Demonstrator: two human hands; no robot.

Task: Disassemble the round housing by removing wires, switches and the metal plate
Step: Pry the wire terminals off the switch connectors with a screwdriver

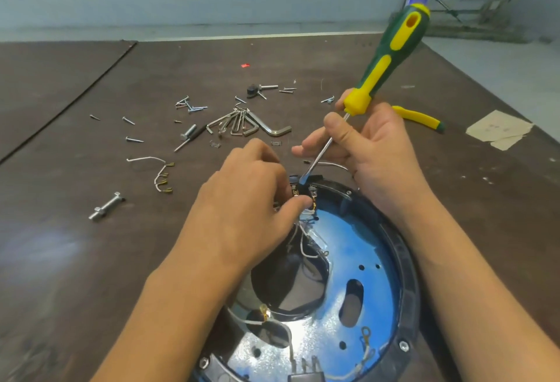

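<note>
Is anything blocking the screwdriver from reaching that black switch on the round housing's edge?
Nothing visible. The tip of the screwdriver rests on the switch at the far rim of the housing. The left hand holds the switch from the side; the white wires lie below it, clear of the blade.

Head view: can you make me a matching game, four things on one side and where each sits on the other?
1 screwdriver
2 hex keys
3 loose wire
4 metal plate

A inside the round housing
B gripped by the right hand
C on the table, left of the left hand
D on the table beyond both hands

Pairs: 1-B, 2-D, 3-C, 4-A.
</note>
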